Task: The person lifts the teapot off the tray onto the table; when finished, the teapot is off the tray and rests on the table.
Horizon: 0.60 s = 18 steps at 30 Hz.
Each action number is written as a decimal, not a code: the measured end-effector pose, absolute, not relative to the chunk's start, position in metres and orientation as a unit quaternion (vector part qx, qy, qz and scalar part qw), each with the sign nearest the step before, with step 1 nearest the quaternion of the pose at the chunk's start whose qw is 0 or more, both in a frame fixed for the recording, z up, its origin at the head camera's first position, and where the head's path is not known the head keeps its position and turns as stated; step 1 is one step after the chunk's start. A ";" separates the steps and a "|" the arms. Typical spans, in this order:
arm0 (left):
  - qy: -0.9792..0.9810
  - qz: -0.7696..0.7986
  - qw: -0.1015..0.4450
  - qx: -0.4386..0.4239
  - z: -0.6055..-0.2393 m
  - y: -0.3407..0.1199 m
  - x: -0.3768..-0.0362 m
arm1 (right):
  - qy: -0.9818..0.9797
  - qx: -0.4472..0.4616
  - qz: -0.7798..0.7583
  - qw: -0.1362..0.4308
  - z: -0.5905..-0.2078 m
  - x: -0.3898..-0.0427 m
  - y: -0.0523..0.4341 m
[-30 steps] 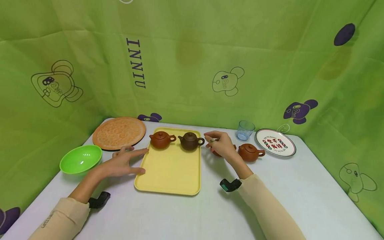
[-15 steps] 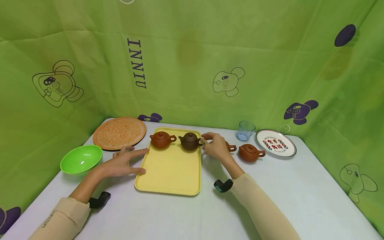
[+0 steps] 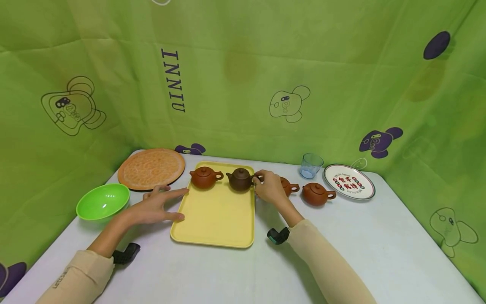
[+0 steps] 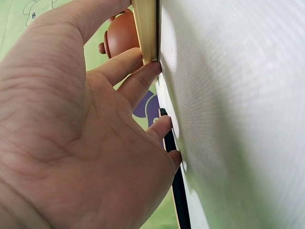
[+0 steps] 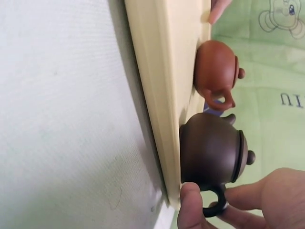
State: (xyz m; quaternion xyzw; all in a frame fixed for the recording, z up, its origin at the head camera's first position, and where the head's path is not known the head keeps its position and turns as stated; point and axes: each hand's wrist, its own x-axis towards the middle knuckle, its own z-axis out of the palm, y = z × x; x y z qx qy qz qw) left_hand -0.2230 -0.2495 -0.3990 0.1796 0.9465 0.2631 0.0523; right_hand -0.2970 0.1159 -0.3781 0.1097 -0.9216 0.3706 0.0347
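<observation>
A yellow tray (image 3: 216,215) lies on the table, bearing a reddish-brown teapot (image 3: 203,177) at its back left and a dark brown teapot (image 3: 240,180) at its back right. My right hand (image 3: 270,185) pinches the dark teapot's handle (image 5: 218,205), thumb and fingers on either side of it. Both teapots stand upright. Along the tray's left edge, my left hand (image 3: 152,207) rests with fingers spread; in the left wrist view its fingertips (image 4: 153,69) touch the tray's rim (image 4: 147,33). Partly hidden behind my right hand is another reddish-brown teapot (image 3: 290,187).
Another reddish-brown teapot (image 3: 317,194) stands further right. Behind it are a blue clear glass (image 3: 311,166) and a white plate (image 3: 349,181) with red lettering. On the left lie a green bowl (image 3: 103,202) and a round orange pizza-like board (image 3: 151,169). A green curtain surrounds the table.
My right hand has moved left from beside the dark teapot and taken hold of its handle. More of the reddish-brown teapot behind that hand now shows. The left hand and tray stay put.
</observation>
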 end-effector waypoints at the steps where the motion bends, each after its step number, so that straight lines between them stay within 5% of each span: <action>1: 0.946 0.264 0.052 0.182 -0.398 -0.249 -0.223 | -0.920 0.109 0.374 0.033 -0.379 -0.297 0.116; 18: 0.948 0.256 0.052 0.180 -0.398 -0.247 -0.223 | -0.915 0.100 0.389 0.029 -0.381 -0.302 0.113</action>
